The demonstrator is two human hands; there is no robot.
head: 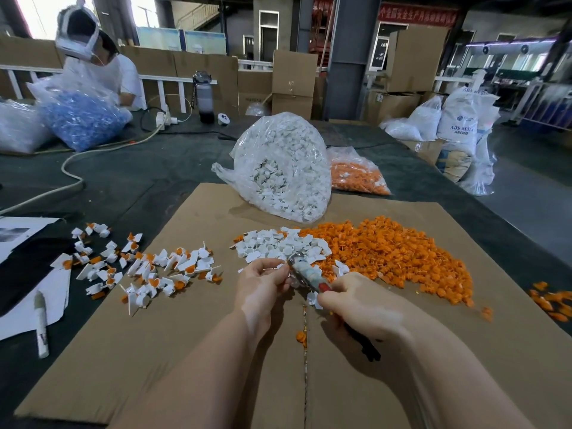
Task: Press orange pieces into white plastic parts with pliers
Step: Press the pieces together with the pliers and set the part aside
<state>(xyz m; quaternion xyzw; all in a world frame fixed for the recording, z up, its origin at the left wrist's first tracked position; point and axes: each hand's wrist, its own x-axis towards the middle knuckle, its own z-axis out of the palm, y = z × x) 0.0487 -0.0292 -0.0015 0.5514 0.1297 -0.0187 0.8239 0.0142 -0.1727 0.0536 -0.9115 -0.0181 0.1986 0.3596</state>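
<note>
Head view: we count a few dozen assembled pieces (pixel 148 267) scattered left on the cardboard (pixel 216 351). Far more remain: a loose white parts pile (pixel 278 246) and orange heap (pixel 396 252), right, plus full bags beyond. Our right hand (pixel 356 300) grips the pliers (pixel 305 270); our left hand (pixel 263 281) pinches something small and white at the pliers' tip, hard to make out.

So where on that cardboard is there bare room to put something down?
The near cardboard, below the finished parts and left of the forearms, is bare. Farther up it is crowded with white parts and the orange pile.
</note>
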